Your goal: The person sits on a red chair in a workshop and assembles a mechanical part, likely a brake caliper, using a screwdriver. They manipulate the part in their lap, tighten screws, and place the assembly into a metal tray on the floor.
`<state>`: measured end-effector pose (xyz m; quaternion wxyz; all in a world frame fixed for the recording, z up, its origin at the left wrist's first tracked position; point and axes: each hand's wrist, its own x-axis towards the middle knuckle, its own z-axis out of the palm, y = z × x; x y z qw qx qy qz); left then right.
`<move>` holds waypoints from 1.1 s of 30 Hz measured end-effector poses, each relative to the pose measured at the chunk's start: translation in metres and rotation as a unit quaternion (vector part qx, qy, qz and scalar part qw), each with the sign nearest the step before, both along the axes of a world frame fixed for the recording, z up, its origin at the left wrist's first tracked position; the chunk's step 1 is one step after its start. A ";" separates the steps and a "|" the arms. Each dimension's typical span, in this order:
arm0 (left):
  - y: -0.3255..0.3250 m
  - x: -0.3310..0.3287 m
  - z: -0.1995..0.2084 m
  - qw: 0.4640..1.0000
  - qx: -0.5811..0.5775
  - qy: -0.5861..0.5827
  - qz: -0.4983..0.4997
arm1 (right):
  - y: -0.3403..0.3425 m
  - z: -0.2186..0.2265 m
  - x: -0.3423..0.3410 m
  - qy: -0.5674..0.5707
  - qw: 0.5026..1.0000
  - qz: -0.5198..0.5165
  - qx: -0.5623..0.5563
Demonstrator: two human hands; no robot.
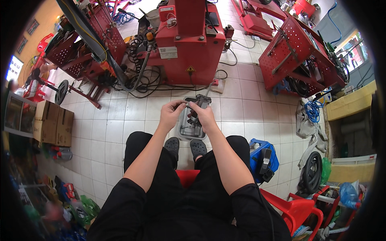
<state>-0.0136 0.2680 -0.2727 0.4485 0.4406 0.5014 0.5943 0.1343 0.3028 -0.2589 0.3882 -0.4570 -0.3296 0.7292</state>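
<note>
My left hand (171, 112) is closed in a pinch above a grey metal tray (181, 129). My right hand (204, 114) comes in from the other side, its thumb and fingertips almost meeting the left ones. Whatever sits between the fingertips is too small to make out. Under and beside my right hand lies a dark, greasy-looking metal mechanical part (193, 120), partly covered by that hand. Smaller metal pieces (194, 131) rest in the tray's near end. The tray is on the tiled floor, just beyond my grey clogs (172, 145).
A large red machine (189, 60) stands ahead, with black cables (150, 86) on the floor around it. Red perforated tool carts (287, 52) flank it. To the right are a blue case (263, 160) and a red plastic chair (293, 207); cardboard boxes (53, 122) stand left.
</note>
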 end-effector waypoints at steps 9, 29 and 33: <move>0.001 -0.001 0.001 0.999 -0.019 -0.020 0.031 | 0.000 -0.002 -0.001 -0.038 0.999 0.013 0.027; -0.001 0.002 0.004 0.990 -0.069 -0.124 0.011 | 0.001 -0.006 -0.002 -0.025 1.000 0.004 -0.018; 0.000 0.001 0.001 0.987 -0.058 -0.149 0.010 | -0.003 0.004 -0.001 -0.111 0.992 0.036 0.043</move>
